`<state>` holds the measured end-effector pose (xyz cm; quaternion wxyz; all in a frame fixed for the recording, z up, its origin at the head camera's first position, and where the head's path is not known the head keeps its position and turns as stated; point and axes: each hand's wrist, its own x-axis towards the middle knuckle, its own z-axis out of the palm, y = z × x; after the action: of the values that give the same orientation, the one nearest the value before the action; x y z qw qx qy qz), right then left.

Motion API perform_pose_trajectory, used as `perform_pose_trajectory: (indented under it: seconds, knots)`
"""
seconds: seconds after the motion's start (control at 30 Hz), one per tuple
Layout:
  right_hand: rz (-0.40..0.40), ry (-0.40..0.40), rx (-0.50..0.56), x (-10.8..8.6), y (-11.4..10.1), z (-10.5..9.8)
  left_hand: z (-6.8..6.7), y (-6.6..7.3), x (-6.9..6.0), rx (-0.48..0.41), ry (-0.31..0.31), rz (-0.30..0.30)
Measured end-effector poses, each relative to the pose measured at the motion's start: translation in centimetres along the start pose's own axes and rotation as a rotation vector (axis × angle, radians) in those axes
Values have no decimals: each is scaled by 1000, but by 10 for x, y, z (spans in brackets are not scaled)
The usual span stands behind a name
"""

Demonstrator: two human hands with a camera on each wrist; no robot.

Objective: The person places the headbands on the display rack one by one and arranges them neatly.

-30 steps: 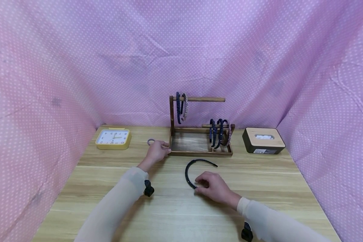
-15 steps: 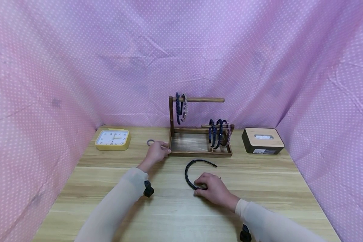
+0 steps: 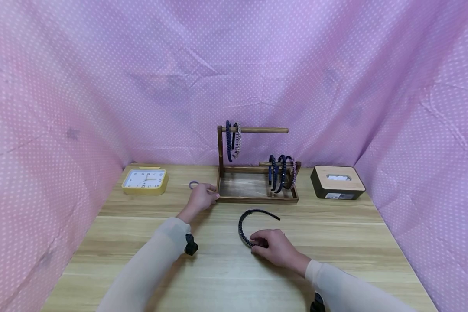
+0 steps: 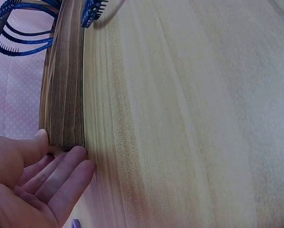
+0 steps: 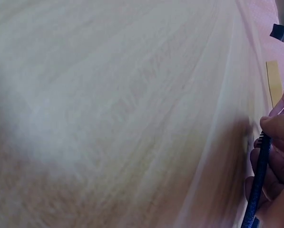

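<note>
My right hand (image 3: 277, 248) pinches one end of a dark beaded headband (image 3: 242, 224) between thumb and fingers, over the table's middle. The headband's arc opens to the right; its dark blue toothed band (image 5: 259, 183) shows in the right wrist view. My left hand (image 3: 199, 198) holds the front left corner of a brown wooden headband rack (image 3: 257, 199), thumb and fingertips on either side of the base's end (image 4: 65, 95). Several headbands hang on the rack: dark and pale ones on the upper bar (image 3: 263, 130), dark blue and pinkish ones on the lower bar (image 3: 264, 164).
A yellow clock (image 3: 145, 181) lies at the left of the wooden table (image 3: 226, 277). A purple ring-shaped band (image 3: 193, 185) is just behind my left hand. A tissue box (image 3: 337, 183) with a light wood top stands right of the rack. Pink dotted cloth (image 3: 179, 78) surrounds the table.
My right hand has closed further over the headband's near end, and hand and headband have shifted slightly toward me. The left hand stays at the rack's corner.
</note>
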<state>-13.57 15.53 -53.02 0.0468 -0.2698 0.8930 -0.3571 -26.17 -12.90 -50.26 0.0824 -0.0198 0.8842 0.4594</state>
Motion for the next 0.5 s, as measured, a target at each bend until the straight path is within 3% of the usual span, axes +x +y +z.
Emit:
perform_pose_trajectory:
  seconds: [0.1,0.33,0.5]
  knots:
    - [6,-19,-12,-1,-5,-3,0,0,0,-2,2,4]
    - [-112,-75,-305,-1,-13,-10,-1,1,0,3,4,2]
    - [-99,-89,-305,-4,-15,-13,-1,0,0,13,3,11]
